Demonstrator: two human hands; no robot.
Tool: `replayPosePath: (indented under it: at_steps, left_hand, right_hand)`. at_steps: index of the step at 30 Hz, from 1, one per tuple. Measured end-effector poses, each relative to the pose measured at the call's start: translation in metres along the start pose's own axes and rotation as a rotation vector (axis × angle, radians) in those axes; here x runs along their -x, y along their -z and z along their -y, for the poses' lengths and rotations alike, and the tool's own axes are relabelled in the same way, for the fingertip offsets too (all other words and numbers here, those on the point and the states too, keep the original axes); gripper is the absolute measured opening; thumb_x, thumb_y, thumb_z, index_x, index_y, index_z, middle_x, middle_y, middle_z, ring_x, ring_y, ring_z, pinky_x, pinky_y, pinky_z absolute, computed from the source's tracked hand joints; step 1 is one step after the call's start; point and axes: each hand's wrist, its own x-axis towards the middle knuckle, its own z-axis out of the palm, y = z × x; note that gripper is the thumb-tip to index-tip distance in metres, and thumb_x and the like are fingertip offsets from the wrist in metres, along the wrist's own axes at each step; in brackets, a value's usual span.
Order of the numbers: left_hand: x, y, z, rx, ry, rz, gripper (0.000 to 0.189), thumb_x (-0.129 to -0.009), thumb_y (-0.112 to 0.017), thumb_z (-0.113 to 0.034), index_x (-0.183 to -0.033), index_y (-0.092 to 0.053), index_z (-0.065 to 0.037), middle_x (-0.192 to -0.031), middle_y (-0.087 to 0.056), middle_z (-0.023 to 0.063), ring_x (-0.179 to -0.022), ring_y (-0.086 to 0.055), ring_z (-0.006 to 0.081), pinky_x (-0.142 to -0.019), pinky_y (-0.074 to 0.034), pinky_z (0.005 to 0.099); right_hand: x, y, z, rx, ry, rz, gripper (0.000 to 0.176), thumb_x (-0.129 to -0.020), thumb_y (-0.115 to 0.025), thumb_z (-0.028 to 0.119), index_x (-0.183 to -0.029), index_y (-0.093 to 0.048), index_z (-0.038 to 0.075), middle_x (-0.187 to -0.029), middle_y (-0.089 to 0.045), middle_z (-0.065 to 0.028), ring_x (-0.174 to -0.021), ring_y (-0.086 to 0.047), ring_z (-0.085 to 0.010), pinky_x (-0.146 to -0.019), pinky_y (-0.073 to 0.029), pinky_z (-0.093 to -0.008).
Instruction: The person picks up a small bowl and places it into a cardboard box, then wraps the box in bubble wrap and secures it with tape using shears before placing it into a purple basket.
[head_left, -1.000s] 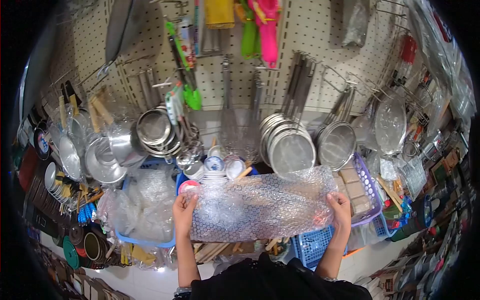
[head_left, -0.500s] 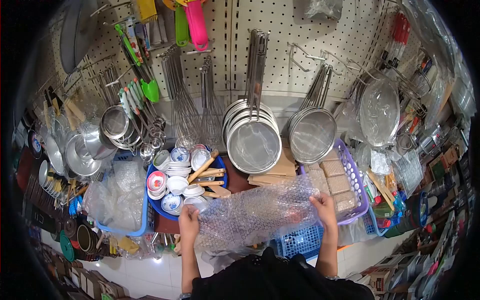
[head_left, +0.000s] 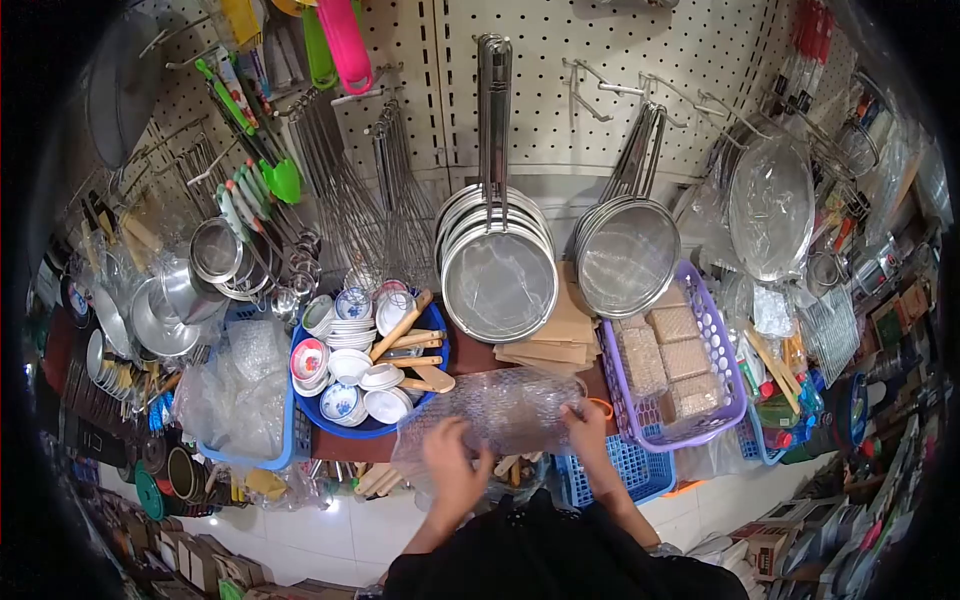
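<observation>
A sheet of clear bubble wrap (head_left: pixel 505 405) lies over the front of the brown shelf, between the blue bowl of small dishes and the purple basket. My right hand (head_left: pixel 585 430) pinches its right end. Over its left part is my left hand (head_left: pixel 457 465), with fingers bent and thumb apart from them; the sheet shows around and beneath them. The blue bowl (head_left: pixel 425 412) holds small white dishes (head_left: pixel 350 366) and wooden-handled tools (head_left: pixel 405 325). Brown paper pieces (head_left: pixel 555 335) lie just behind the sheet.
Strainers (head_left: pixel 500 285) and whisks (head_left: pixel 340 200) hang from the pegboard ahead. To the right, a purple basket (head_left: pixel 740 405) holds wrapped blocks. A blue basket (head_left: pixel 655 470) is below it. Another blue basket (head_left: pixel 288 440) with plastic wrap stands at left.
My hands have come closer together, the left moving right and down, the right moving left. The bubble wrap, earlier stretched out between them, now spans a shorter width. The view has shifted slightly.
</observation>
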Motion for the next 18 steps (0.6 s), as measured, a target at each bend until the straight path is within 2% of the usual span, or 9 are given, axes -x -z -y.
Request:
replayPosePath:
  at_steps: [2, 4, 5, 8, 9, 10, 11, 14, 18]
  left_hand:
    - [0.010, -0.036, 0.007, 0.121, 0.013, 0.085, 0.058, -0.083, -0.067, -0.025, -0.128, -0.043, 0.001, -0.134, -0.039, 0.0226, -0.124, -0.037, 0.0395, -0.102, -0.026, 0.0511]
    - [0.013, -0.056, 0.010, 0.165, 0.016, 0.088, 0.064, -0.084, -0.067, -0.027, -0.134, -0.038, 0.001, -0.138, -0.036, 0.0228, -0.125, -0.037, 0.0414, -0.104, -0.025, 0.0522]
    - [0.011, -0.057, 0.011, 0.197, 0.041, 0.160, 0.073, -0.086, -0.065, -0.028, -0.141, -0.029, 0.002, -0.146, -0.028, 0.0239, -0.132, -0.030, 0.0428, -0.110, -0.020, 0.0501]
    - [0.020, -0.104, 0.056, 0.587, 0.108, 0.125, 0.073, -0.091, -0.060, -0.026, -0.145, -0.022, 0.003, -0.151, -0.021, 0.0233, -0.141, -0.019, 0.0392, -0.115, -0.013, 0.0438]
    - [0.012, -0.094, 0.040, 1.014, 0.246, 0.205, 0.066, -0.098, -0.049, -0.027, -0.147, -0.017, 0.005, -0.154, -0.017, 0.0222, -0.144, -0.011, 0.0335, -0.117, -0.010, 0.0383]
    - [0.005, -0.088, 0.031, 1.264, 0.355, 0.237, 0.066, -0.098, -0.047, -0.028, -0.147, -0.017, 0.005, -0.153, -0.017, 0.0218, -0.144, -0.012, 0.0331, -0.117, -0.010, 0.0380]
    - [0.004, -0.090, 0.032, 1.251, 0.375, 0.261, 0.066, -0.099, -0.046, -0.029, -0.147, -0.017, 0.005, -0.153, -0.018, 0.0214, -0.144, -0.012, 0.0326, -0.117, -0.010, 0.0378]
    - [0.004, -0.105, 0.049, 1.163, 0.419, 0.313, 0.064, -0.099, -0.043, -0.031, -0.147, -0.018, 0.004, -0.153, -0.020, 0.0204, -0.143, -0.014, 0.0313, -0.116, -0.011, 0.0369]
    - [0.004, -0.125, 0.066, 1.047, 0.428, 0.360, 0.064, -0.100, -0.039, -0.035, -0.147, -0.019, 0.003, -0.152, -0.022, 0.0190, -0.142, -0.016, 0.0296, -0.116, -0.012, 0.0358]
  right_hand:
    - [0.010, -0.017, 0.017, 0.040, 0.086, 0.012, 0.017, -0.086, -0.066, 0.012, -0.093, -0.064, -0.003, -0.080, -0.066, -0.0129, -0.074, -0.063, -0.0190, -0.068, -0.048, -0.0306]
    - [0.019, -0.035, 0.026, 0.038, 0.143, 0.070, 0.018, -0.087, -0.065, 0.013, -0.093, -0.062, -0.004, -0.077, -0.064, -0.0069, -0.073, -0.060, -0.0125, -0.067, -0.048, -0.0280]
    - [0.026, -0.042, 0.032, 0.044, 0.132, 0.132, 0.020, -0.087, -0.066, 0.015, -0.094, -0.063, -0.003, -0.078, -0.064, -0.0070, -0.074, -0.061, -0.0130, -0.068, -0.049, -0.0282]
    - [0.031, -0.050, 0.037, 0.014, 0.181, 0.274, 0.023, -0.089, -0.066, 0.019, -0.095, -0.063, -0.003, -0.080, -0.065, -0.0070, -0.076, -0.063, -0.0137, -0.067, -0.050, -0.0286]
    - [0.031, -0.052, 0.036, -0.004, 0.212, 0.314, 0.024, -0.090, -0.066, 0.021, -0.096, -0.063, -0.002, -0.081, -0.066, -0.0069, -0.076, -0.063, -0.0137, -0.067, -0.050, -0.0286]
    - [0.031, -0.052, 0.041, -0.022, 0.242, 0.352, 0.025, -0.090, -0.065, 0.022, -0.096, -0.063, -0.002, -0.081, -0.066, -0.0068, -0.076, -0.063, -0.0138, -0.066, -0.050, -0.0287]
    - [0.031, -0.044, 0.048, -0.044, 0.064, 0.286, 0.026, -0.090, -0.065, 0.023, -0.095, -0.062, -0.002, -0.083, -0.065, -0.0071, -0.079, -0.063, -0.0132, -0.069, -0.050, -0.0276]
    - [0.007, -0.026, 0.020, 0.030, 0.022, -0.018, 0.028, -0.092, -0.063, 0.025, -0.094, -0.061, -0.004, -0.084, -0.065, -0.0067, -0.080, -0.062, -0.0141, -0.073, -0.049, -0.0261]
    - [-0.021, -0.018, -0.022, -0.106, -0.207, -0.058, 0.043, -0.088, -0.065, 0.037, -0.099, -0.059, -0.005, -0.092, -0.065, -0.0106, -0.088, -0.061, -0.0185, -0.078, -0.048, -0.0289]
